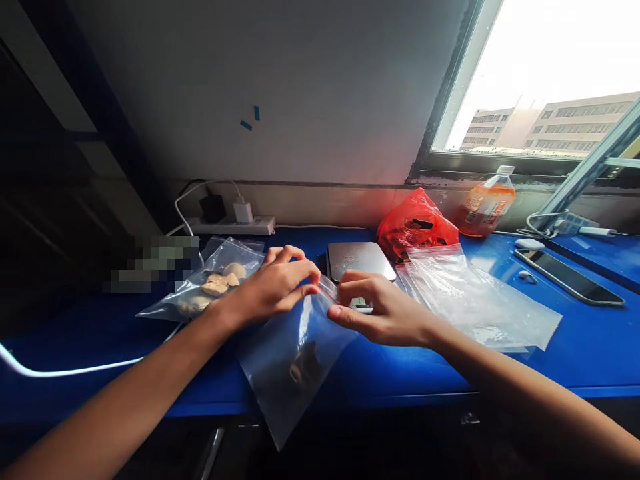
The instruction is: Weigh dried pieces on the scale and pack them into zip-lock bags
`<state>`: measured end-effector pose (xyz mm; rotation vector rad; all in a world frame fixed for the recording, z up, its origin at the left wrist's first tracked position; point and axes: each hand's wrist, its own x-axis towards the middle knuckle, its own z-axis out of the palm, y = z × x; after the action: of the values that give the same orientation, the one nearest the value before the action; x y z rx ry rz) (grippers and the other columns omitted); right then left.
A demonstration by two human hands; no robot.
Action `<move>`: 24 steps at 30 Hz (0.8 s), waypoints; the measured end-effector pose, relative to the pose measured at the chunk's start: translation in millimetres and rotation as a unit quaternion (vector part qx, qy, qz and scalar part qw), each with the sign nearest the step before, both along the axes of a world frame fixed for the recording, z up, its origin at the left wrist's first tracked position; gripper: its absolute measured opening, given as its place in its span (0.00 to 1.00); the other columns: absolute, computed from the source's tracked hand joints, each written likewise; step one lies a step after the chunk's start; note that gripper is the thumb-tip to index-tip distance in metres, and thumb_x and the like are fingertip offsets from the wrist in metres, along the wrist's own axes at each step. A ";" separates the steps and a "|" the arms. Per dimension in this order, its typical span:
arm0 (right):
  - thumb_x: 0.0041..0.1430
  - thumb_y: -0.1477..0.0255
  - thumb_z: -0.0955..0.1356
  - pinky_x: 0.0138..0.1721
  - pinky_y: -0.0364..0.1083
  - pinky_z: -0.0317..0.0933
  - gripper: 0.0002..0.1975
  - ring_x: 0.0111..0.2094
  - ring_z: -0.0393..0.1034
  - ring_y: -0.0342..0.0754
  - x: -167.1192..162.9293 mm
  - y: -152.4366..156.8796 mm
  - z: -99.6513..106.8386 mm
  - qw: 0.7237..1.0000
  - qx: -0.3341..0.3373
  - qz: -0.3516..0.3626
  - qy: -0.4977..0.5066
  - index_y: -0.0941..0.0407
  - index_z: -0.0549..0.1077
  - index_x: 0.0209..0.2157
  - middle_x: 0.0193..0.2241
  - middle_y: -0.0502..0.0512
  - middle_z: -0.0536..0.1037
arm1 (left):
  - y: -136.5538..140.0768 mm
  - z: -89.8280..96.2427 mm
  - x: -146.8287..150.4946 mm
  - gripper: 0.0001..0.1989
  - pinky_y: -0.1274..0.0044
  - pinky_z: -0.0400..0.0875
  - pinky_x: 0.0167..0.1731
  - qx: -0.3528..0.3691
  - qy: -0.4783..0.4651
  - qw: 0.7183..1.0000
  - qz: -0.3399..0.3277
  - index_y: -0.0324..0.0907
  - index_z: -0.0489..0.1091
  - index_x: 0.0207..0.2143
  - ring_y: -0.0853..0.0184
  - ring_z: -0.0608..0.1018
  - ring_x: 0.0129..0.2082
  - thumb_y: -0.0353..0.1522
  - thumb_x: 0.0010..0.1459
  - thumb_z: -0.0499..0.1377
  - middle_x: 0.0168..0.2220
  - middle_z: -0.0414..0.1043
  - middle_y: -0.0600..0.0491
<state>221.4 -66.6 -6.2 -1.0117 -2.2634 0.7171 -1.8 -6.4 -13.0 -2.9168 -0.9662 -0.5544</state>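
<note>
A clear zip bag [280, 353] with a few dark brown pieces inside hangs at the blue table's front edge. My left hand [283, 280] pinches its red-striped top edge between thumb and fingers. At the other end of that edge, my right hand [380, 307] has its thumb and curled fingers closed on the bag. Just behind the hands lies a small scale [361, 260] with a metal plate; its display is partly covered by my right hand. Left of my left hand rests another clear bag [173, 300] holding pale brown lumps.
On the right are a red plastic bag [420, 223], flat clear bags [480, 300], an orange drink bottle [487, 203] and a phone [570, 277]. A power strip [263, 225] with a white charger sits against the wall. A white cable [75, 372] crosses the left side.
</note>
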 end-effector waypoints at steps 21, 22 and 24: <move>0.52 0.56 0.71 0.32 0.45 0.70 0.22 0.35 0.76 0.48 1.9 25.6 0.4 0.810 -0.306 -0.047 0.498 0.52 0.63 0.42 0.39 0.54 0.76 | 22.0 33.3 -6.4 0.01 0.75 0.69 0.34 -0.046 -0.463 0.885 -0.021 0.47 0.70 0.35 0.71 0.74 0.27 0.33 0.59 0.60 0.26 0.71 0.59; 0.52 0.57 0.72 0.33 0.45 0.70 0.21 0.34 0.76 0.48 8.5 28.8 4.1 0.795 -0.308 -0.056 0.519 0.51 0.64 0.42 0.37 0.52 0.77 | 26.2 37.1 -1.9 0.01 0.74 0.70 0.36 -0.049 -0.441 0.895 -0.041 0.47 0.70 0.34 0.70 0.74 0.28 0.33 0.60 0.60 0.26 0.71 0.59; 0.50 0.60 0.73 0.31 0.44 0.69 0.20 0.30 0.76 0.46 24.9 32.4 11.3 0.778 -0.293 -0.077 0.550 0.50 0.65 0.42 0.33 0.48 0.76 | 33.6 48.5 9.9 0.02 0.73 0.71 0.37 -0.050 -0.399 0.912 -0.083 0.46 0.71 0.34 0.70 0.75 0.29 0.34 0.60 0.60 0.28 0.73 0.58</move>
<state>246.3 -34.3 5.1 -0.6803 -0.9242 1.4926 8.1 27.2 35.5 -2.8672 -0.7713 -1.8458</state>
